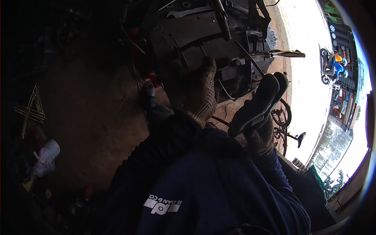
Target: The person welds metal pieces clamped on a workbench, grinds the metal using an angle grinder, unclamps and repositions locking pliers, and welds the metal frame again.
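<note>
My left hand (203, 92), in a dotted knit work glove, reaches over a dark metal work surface (188, 33). Deep shadow hides most of its fingers, and I cannot tell whether they grip anything. A thin metal rod (202, 50) lies just beyond its fingertips. To the right, my gloved right hand (260, 135) is closed around a dark, smooth object with rounded ends (264, 96); its exact kind is unclear. Its upper end points away from me, past the edge of the metal surface.
An open-end wrench (188, 12) and bars lie at the far side of the surface. A bicycle part with a wheel (282, 113) is at the right. Brown ground (98, 109) spreads left, with a bundle of thin rods (33, 107). People on a motorcycle (327, 66) are outside.
</note>
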Available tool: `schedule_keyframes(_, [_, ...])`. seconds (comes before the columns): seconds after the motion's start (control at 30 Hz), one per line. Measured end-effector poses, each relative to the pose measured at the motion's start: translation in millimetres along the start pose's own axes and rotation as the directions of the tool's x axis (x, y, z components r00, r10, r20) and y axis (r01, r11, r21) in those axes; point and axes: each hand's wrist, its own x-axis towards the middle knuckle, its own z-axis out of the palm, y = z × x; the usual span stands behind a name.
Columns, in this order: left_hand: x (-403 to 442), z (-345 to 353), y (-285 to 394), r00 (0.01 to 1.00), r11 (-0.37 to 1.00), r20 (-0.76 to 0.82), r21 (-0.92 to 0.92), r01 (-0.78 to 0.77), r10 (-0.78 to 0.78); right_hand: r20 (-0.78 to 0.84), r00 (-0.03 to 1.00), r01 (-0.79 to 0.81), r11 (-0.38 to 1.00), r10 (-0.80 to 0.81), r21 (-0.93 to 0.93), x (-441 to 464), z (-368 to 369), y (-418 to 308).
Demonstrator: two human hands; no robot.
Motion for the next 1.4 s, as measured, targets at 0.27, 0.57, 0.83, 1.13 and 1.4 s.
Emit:
schedule_keyframes(0.27, [9.9,-21.7,-7.2,0.975,0.98,-0.172,0.164,-0.111,0.139,0.136,0.99,-0.027,0.999,0.031,-0.031,7.0,-29.2,2.6])
schedule_keyframes(0.57, [3.1,-12.8,-2.2,0.994,0.925,0.063,0.365,-0.105,0.088,0.151,0.986,-0.067,0.996,0.075,-0.058,17.8,-12.4,-0.1])
schedule_keyframes(0.83, [-1.1,-3.2,-8.7,0.995,0.997,0.071,0.046,0.064,-0.067,-0.118,0.944,-0.307,0.951,0.309,0.035,16.3,22.1,-41.6])
schedule_keyframes(1.13, [0.5,3.4,-19.5,0.987,0.982,0.075,-0.118,0.148,-0.14,-0.187,0.943,-0.287,0.957,0.277,-0.033,11.4,17.8,-43.2])
schedule_keyframes(1.4, [-5.8,3.7,5.4,0.974,0.975,0.18,-0.151,0.164,-0.136,-0.094,0.952,-0.301,0.942,0.29,-0.151,34.6,12.3,-48.7])
